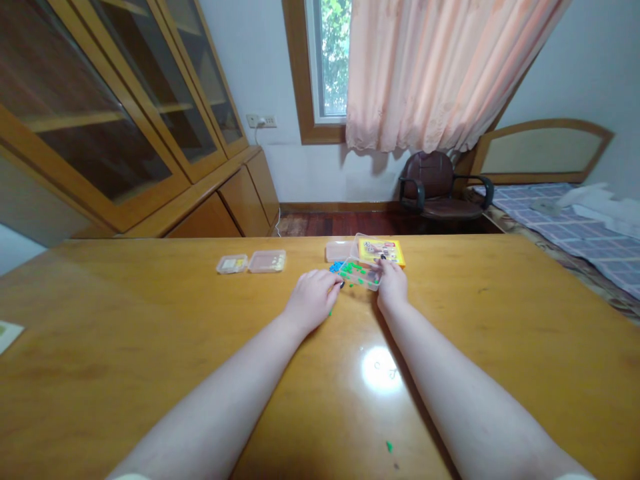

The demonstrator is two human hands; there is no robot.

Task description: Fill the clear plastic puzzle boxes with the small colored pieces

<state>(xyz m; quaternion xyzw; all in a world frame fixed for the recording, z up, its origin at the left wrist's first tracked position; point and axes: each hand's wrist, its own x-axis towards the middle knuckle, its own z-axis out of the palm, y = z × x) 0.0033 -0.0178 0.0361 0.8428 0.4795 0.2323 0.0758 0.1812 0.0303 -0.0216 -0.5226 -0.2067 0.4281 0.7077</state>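
Observation:
My right hand (393,283) grips the right side of a clear plastic box (374,285), which is tilted and open at the top. Small green pieces (353,268) show in and through the box, and a few lie loose around it. At the box's left corner, my left hand (316,297) is closed, thumb against fingers; whether it pinches a piece or the box's edge is hidden. Just beyond its fingertips lies a cluster of blue pieces (335,266). Behind the held box are a yellow printed box (395,251) and another clear container (339,251).
Two shallow clear containers with pale pieces, a smaller one (232,264) and a larger one (267,261), stand to the left on the wooden table (165,347). A stray green piece (389,446) lies near the front. Beyond the table are a brown chair (434,183) and a bed.

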